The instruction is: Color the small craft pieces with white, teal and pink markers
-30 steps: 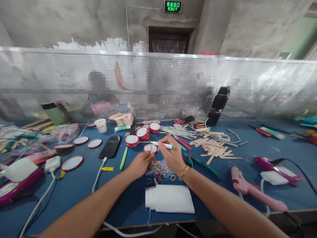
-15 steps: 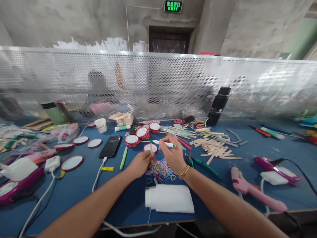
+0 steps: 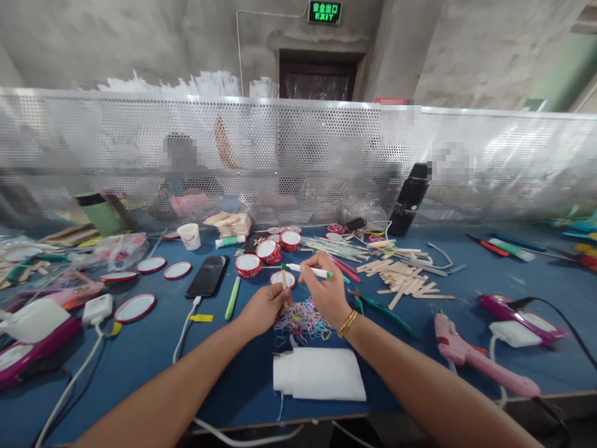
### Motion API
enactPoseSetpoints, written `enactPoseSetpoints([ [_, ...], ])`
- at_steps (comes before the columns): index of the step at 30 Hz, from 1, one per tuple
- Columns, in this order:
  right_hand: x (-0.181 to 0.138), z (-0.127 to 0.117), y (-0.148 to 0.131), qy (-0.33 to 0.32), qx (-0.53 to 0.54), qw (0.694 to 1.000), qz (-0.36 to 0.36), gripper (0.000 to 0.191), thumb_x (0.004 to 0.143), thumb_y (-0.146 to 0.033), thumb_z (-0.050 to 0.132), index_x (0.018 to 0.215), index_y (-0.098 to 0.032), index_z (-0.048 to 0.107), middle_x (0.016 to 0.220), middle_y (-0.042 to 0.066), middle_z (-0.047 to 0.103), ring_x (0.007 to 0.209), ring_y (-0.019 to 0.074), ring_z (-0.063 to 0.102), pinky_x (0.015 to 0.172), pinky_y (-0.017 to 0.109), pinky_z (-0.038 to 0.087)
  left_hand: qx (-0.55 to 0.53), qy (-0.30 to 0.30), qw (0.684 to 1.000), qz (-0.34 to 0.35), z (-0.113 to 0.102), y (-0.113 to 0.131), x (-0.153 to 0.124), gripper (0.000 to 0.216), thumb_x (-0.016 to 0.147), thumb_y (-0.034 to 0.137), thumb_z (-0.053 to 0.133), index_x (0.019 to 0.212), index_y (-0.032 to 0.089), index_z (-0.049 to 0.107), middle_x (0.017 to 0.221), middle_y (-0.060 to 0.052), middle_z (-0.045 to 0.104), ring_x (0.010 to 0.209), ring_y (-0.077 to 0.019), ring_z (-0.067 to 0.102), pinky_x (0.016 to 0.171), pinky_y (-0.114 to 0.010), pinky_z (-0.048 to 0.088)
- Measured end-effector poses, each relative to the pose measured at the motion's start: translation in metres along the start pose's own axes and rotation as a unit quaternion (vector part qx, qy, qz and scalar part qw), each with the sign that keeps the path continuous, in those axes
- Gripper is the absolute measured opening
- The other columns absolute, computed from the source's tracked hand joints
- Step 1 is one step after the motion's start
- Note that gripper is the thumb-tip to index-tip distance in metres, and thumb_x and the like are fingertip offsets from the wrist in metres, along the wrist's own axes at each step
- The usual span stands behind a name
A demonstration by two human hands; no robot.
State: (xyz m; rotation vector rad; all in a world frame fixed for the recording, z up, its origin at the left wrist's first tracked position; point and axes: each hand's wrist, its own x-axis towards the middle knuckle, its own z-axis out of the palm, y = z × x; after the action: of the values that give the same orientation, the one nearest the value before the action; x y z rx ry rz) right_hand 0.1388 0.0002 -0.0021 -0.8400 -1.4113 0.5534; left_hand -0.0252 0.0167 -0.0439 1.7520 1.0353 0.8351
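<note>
My left hand is closed round a wooden craft stick that stands upright, its top end coloured green. My right hand, with a gold bracelet on the wrist, grips a white marker with a green cap held level, its tip at the stick's top. Under both hands lies a heap of small coloured rubber bands. A small round red-rimmed mirror lies just behind the stick.
White folded foam lies near the front edge. A black phone, green marker, round mirrors, loose sticks, green pliers and a pink glue gun surround me. A perforated metal screen closes the back.
None of note: the marker tip has stayed at the stick's top, with only a slight shift of the right hand.
</note>
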Motion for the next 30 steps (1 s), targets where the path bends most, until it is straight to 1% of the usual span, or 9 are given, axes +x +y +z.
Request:
enactPoseSetpoints([
  [4, -0.0011, 0.0008, -0.0006, -0.015, 0.002, 1.0, 0.004, 0.014, 0.087, -0.027, 0.057, 0.075, -0.022, 0.054, 0.063, -0.003, 0.058, 0.058, 0.0137, 0.054, 0.058, 0.027, 0.044, 0.015, 0.005, 1.0, -0.003, -0.0007, 0.0017, -0.001, 0.047, 0.088, 0.062, 0.046, 0.075, 0.018, 0.057, 0.051, 0.006, 0.041, 0.046, -0.0098, 0.033, 0.047, -0.024, 0.022],
  [9, 0.0009, -0.0008, -0.0029, 0.008, -0.022, 1.0, -0.005, 0.015, 0.087, -0.026, 0.056, 0.073, -0.022, 0.054, 0.063, -0.004, 0.058, 0.058, 0.0135, 0.054, 0.06, 0.028, 0.044, 0.011, 0.007, 1.0, -0.002, -0.0008, 0.005, -0.0017, 0.046, 0.089, 0.061, 0.045, 0.074, 0.018, 0.055, 0.052, 0.006, 0.04, 0.046, -0.0097, 0.032, 0.048, -0.024, 0.023],
  [15, -0.0004, 0.0002, -0.0012, -0.01, -0.003, 1.0, -0.003, 0.014, 0.087, -0.028, 0.057, 0.075, -0.022, 0.054, 0.063, -0.004, 0.058, 0.058, 0.0137, 0.054, 0.059, 0.028, 0.044, 0.022, 0.012, 1.0, -0.015, 0.0003, 0.0046, -0.0012, 0.049, 0.085, 0.065, 0.047, 0.074, 0.018, 0.057, 0.052, 0.005, 0.042, 0.047, -0.0103, 0.035, 0.048, -0.024, 0.024],
  [20, 0.0, -0.0005, 0.0007, 0.002, -0.018, 1.0, -0.008, 0.015, 0.087, -0.027, 0.056, 0.073, -0.022, 0.054, 0.063, -0.003, 0.058, 0.059, 0.0136, 0.054, 0.06, 0.028, 0.044, 0.022, 0.011, 1.0, -0.008, -0.0006, 0.0053, -0.0022, 0.046, 0.088, 0.061, 0.046, 0.074, 0.018, 0.058, 0.05, 0.006, 0.041, 0.045, -0.01, 0.033, 0.047, -0.024, 0.024],
  [27, -0.0008, 0.0004, -0.003, -0.01, -0.001, 1.0, -0.003, 0.013, 0.087, -0.027, 0.056, 0.075, -0.022, 0.055, 0.063, -0.004, 0.058, 0.058, 0.0134, 0.054, 0.059, 0.027, 0.043, 0.036, 0.013, 0.999, -0.007, -0.0007, 0.0037, -0.0021, 0.049, 0.088, 0.063, 0.046, 0.075, 0.018, 0.058, 0.052, 0.005, 0.044, 0.047, -0.0106, 0.036, 0.048, -0.024, 0.026],
  [30, -0.0004, 0.0004, -0.0029, 0.001, -0.012, 1.0, -0.004, 0.014, 0.087, -0.026, 0.056, 0.073, -0.022, 0.054, 0.063, -0.003, 0.058, 0.058, 0.0134, 0.054, 0.059, 0.027, 0.044, 0.035, 0.009, 0.999, -0.004, -0.0009, 0.0026, -0.0017, 0.048, 0.089, 0.062, 0.044, 0.076, 0.018, 0.057, 0.052, 0.006, 0.042, 0.046, -0.0102, 0.034, 0.047, -0.024, 0.024],
])
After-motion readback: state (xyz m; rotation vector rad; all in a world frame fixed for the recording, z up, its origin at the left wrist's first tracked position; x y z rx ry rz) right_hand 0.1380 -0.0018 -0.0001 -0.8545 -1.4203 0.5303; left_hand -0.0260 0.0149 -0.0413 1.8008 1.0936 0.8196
